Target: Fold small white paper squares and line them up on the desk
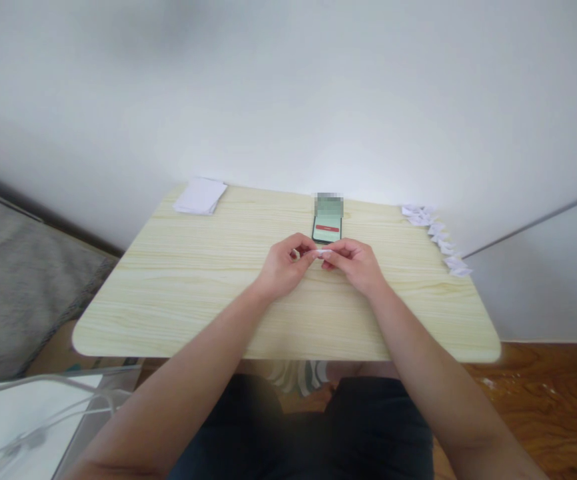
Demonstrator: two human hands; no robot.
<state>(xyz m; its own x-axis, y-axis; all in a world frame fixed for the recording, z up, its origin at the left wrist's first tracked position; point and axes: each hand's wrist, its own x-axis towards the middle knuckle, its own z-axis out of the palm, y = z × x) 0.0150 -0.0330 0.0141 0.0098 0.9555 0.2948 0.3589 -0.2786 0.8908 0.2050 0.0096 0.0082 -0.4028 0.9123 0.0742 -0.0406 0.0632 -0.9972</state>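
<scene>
Nearest lay the person's dark-clad lap, with the pale wood-grain bench just beyond it. Above the bench's middle, the left hand and the right hand nearly met, fingers curled and thumbs pinching a small white folded piece between them; each hand was closed down to a fingertip grip. Just past the fingers, a phone lay with its screen lit, a red bar near the bottom. Farther right, folded white paper pieces ran in a line along the bench's edge. At the far left corner sat a stack of white paper, near the pale wall.
</scene>
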